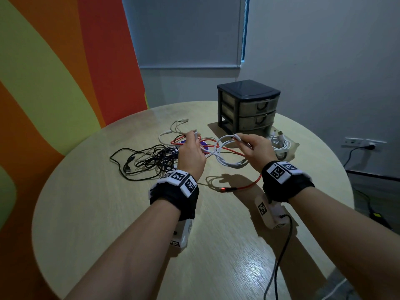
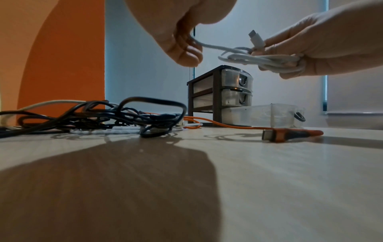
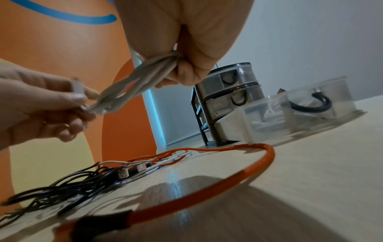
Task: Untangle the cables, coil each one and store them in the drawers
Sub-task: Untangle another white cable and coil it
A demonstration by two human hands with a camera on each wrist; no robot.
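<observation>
A white cable (image 1: 224, 148) hangs in loops between my hands above the table. My left hand (image 1: 193, 138) pinches one plug end of it; in the left wrist view the left hand (image 2: 186, 49) holds the strand. My right hand (image 1: 240, 142) grips the gathered loops with the other plug (image 2: 257, 39) sticking up; the loops (image 3: 143, 80) run down from the right hand (image 3: 182, 65). A red-orange cable (image 1: 242, 188) lies below my hands. A black cable tangle (image 1: 151, 159) lies to the left. The dark drawer unit (image 1: 249, 105) stands behind.
The bottom drawer (image 1: 290, 148) is pulled out onto the round wooden table (image 1: 108, 213) and holds coiled white cables; the two upper drawers are shut. Another white cable (image 1: 177, 126) lies behind the tangle. A black lead (image 1: 279, 256) runs off the near edge.
</observation>
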